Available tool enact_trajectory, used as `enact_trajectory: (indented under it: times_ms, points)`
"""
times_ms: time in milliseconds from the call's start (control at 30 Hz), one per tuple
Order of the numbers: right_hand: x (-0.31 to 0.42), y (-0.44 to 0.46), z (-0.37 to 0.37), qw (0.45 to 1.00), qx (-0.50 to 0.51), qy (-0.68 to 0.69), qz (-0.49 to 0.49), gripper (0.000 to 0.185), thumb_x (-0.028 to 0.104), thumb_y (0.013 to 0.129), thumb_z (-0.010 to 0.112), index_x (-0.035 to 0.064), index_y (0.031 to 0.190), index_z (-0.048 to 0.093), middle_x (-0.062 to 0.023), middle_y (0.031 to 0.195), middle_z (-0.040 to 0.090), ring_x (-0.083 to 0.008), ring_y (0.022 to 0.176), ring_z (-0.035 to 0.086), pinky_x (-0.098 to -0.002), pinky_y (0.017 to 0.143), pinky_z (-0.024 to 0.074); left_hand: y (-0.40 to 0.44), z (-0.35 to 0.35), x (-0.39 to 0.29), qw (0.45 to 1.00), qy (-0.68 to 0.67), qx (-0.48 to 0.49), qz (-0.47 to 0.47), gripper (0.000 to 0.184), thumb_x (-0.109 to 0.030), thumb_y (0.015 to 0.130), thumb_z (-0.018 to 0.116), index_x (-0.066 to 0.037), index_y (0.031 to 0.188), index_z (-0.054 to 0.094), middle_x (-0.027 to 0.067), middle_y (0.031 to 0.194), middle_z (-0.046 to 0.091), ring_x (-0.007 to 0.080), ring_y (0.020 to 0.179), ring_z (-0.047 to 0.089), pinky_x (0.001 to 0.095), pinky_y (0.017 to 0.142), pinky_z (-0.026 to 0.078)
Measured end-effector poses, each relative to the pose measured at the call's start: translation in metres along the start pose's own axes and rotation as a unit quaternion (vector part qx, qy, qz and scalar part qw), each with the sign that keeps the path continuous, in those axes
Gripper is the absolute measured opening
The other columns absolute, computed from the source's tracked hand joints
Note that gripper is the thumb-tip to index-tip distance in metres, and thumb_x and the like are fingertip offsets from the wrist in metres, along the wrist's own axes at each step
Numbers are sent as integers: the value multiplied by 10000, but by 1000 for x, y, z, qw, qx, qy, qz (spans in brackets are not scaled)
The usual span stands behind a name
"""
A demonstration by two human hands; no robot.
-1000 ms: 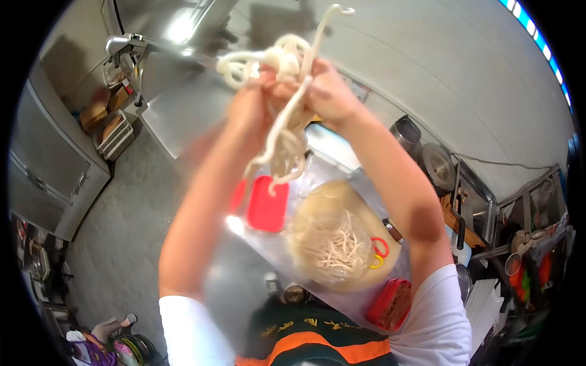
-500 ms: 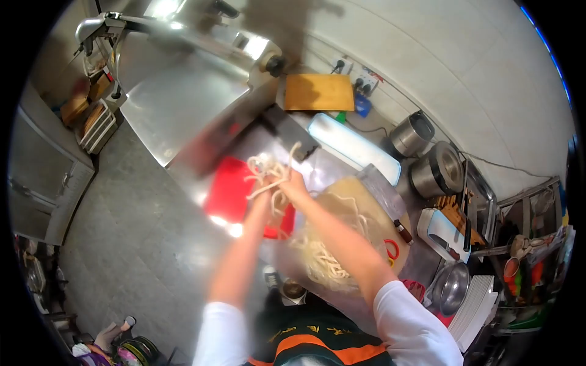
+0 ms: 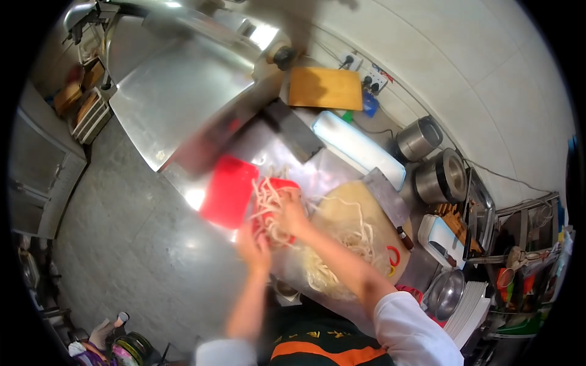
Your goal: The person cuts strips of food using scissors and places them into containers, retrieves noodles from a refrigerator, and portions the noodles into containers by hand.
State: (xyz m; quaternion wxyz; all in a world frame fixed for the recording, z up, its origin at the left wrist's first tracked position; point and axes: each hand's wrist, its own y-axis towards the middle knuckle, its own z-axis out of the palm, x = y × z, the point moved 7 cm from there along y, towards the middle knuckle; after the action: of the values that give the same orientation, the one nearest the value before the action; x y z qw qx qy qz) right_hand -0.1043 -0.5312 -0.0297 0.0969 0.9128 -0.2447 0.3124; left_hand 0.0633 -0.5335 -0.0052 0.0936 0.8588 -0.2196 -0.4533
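Note:
A bundle of thick pale noodles (image 3: 264, 204) lies in and over the edge of a red container (image 3: 285, 183). My right hand (image 3: 292, 216) is on the noodles from the right, its fingers curled into the strands. Beside the container's near left edge is my left hand (image 3: 253, 249), fingers apart and somewhat blurred, near the hanging noodle ends. A flat red lid or tray (image 3: 229, 192) lies just left of the container. Under my right forearm, a clear plastic bag (image 3: 326, 268) with more noodles sits on a round-edged cutting board (image 3: 342, 198).
A cleaver (image 3: 389, 198) lies on the board's far right side, near red-handled scissors (image 3: 394, 256). Behind are a long white tray (image 3: 357, 149), a yellow board (image 3: 325, 87) and steel pots (image 3: 439, 177). A large steel machine (image 3: 183, 91) stands at the left; a metal bowl (image 3: 447, 294) is at right.
Both hands have come down with the noodles, which now rest in the red container. My left hand has moved down and away from my right hand.

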Motion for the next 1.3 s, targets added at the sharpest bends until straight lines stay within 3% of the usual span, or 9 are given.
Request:
enact_trajectory:
  times_ms: [200, 400, 600, 733, 800, 967, 1067, 1133, 1300]
  points:
    - [33, 11, -55, 986, 162, -13, -28, 414, 227, 679, 644, 57, 1041, 535, -134, 1092, 492, -287, 975, 457, -365, 850, 383, -37, 0, 26, 1000, -15, 15, -22, 499, -194, 747, 527, 15, 1179, 389, 189, 1161, 433, 337, 1078, 383, 435, 915, 268]
    - [16, 90, -26, 976, 76, -68, -190, 288, 92, 733, 532, 100, 1019, 564, -67, 1031, 557, -268, 937, 477, -363, 833, 383, -61, -3, 44, 993, 75, 96, -11, 511, -77, 704, 557, -22, 1189, 404, 166, 1092, 471, 332, 1044, 423, 422, 854, 334]
    - [-7, 115, 4, 924, 234, -260, -152, 226, 124, 750, 465, 53, 949, 548, -105, 958, 585, -277, 902, 517, -390, 791, 403, -40, -8, 40, 998, 5, -7, -59, 338, 46, 781, 446, -39, 1104, 498, 119, 888, 496, 277, 739, 514, 322, 660, 440]
    - [11, 87, -32, 965, 205, -139, -91, 200, 121, 770, 437, -39, 857, 521, -183, 762, 586, -282, 697, 592, -360, 607, 449, 3, -9, 15, 989, -77, -75, -102, 247, -8, 837, 422, -30, 1065, 513, 73, 836, 480, 173, 645, 500, 258, 554, 415]
    - [4, 69, -31, 949, 283, 114, 84, 199, 130, 788, 429, -44, 822, 519, -121, 686, 575, -217, 602, 579, -314, 533, 447, 14, 5, 13, 879, -355, -75, -311, 205, -67, 877, 394, -23, 1042, 509, 25, 796, 477, 52, 563, 418, 173, 475, 327]
    - [-22, 42, 5, 893, 237, 323, 203, 175, 196, 809, 504, 32, 853, 550, -53, 683, 550, -142, 584, 518, -261, 535, 429, 53, 51, 3, 773, -516, -84, -359, 203, -90, 885, 392, -26, 1057, 480, -15, 726, 483, -10, 479, 318, 150, 404, 217]
    - [-26, 31, -3, 986, 98, 130, 37, 169, 153, 784, 538, 38, 908, 554, -95, 784, 560, -196, 628, 550, -286, 615, 453, 55, 71, 17, 778, -512, -115, -345, 198, -61, 867, 402, -14, 1036, 492, 21, 767, 503, 45, 559, 428, 184, 476, 333]
    - [-6, 19, -21, 991, 72, 110, -9, 228, 105, 740, 574, 56, 962, 558, -120, 927, 528, -243, 719, 560, -302, 686, 454, 52, 62, 0, 975, -181, -35, -125, 191, -41, 849, 401, -3, 1000, 510, 74, 859, 519, 147, 753, 507, 274, 665, 412]
    - [2, 18, -41, 995, -5, 0, -99, 278, 59, 699, 590, 44, 976, 567, -126, 971, 496, -298, 922, 498, -357, 755, 420, 27, 47, -24, 995, -67, 23, 75, 346, 9, 740, 492, 14, 1086, 493, 149, 1079, 489, 318, 986, 439, 381, 850, 354]
